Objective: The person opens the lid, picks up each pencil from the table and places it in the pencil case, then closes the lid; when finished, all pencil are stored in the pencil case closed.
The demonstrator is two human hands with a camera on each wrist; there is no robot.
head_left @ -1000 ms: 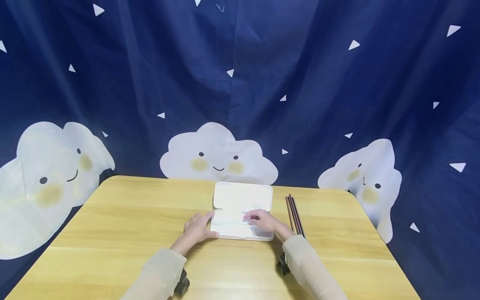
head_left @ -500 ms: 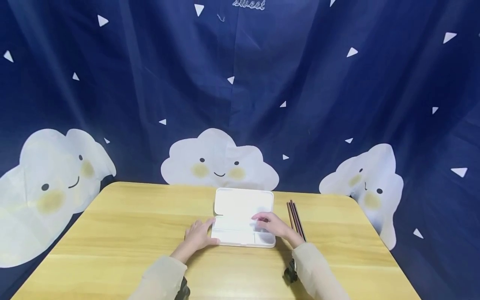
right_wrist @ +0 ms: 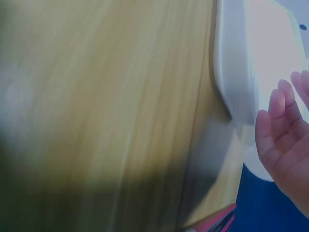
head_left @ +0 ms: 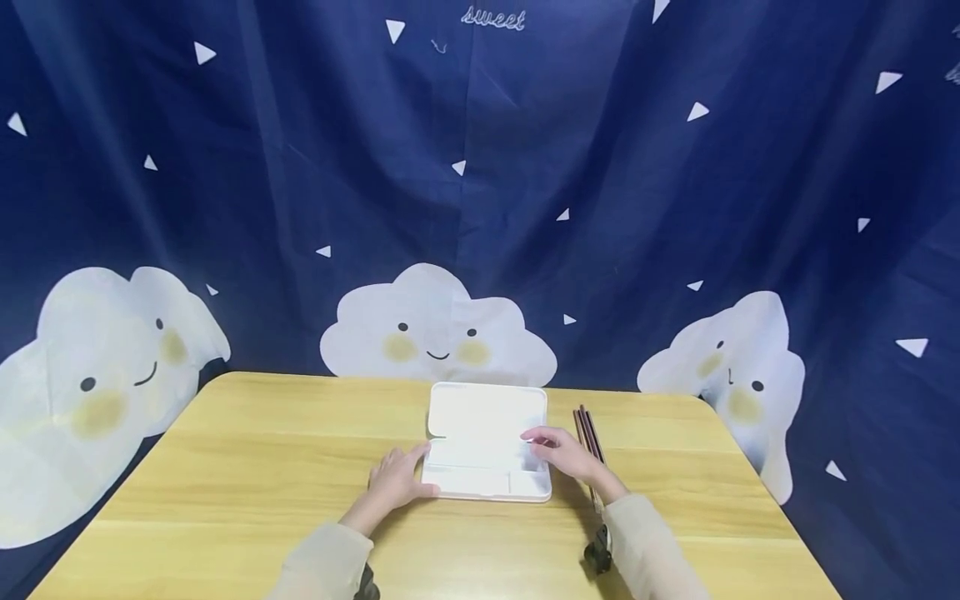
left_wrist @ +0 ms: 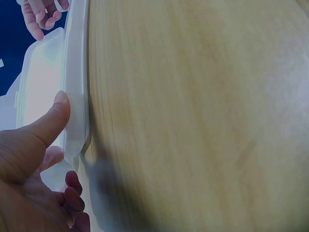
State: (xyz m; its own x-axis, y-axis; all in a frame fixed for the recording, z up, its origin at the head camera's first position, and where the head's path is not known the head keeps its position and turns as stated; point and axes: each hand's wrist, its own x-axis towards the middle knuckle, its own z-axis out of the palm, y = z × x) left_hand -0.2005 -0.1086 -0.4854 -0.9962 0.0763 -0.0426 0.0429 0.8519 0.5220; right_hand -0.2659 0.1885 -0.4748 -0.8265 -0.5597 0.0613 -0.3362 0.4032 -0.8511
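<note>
A white case (head_left: 465, 482) with a flat lid (head_left: 486, 408) lies opened on the table, its lid tipped back toward the curtain. Inside, a thin divider marks off sections along the front. My left hand (head_left: 395, 480) holds the case's left end; in the left wrist view the thumb lies on the front rim and another finger is at the end wall. My right hand (head_left: 564, 454) hovers over the right end, fingers loosely bent. In the right wrist view this hand (right_wrist: 289, 137) shows nothing between its fingers, beside the case wall (right_wrist: 234, 63).
Several slim dark reddish sticks (head_left: 590, 433), pencil-like, lie right of the case, partly under my right forearm. The wooden table (head_left: 285, 450) ends at a rounded back edge. A dark blue curtain (head_left: 480, 125) with clouds hangs behind it.
My right hand has moved right across the case, from its middle sections to its right end. My left hand stays at the left end. The head view has tilted up slightly.
</note>
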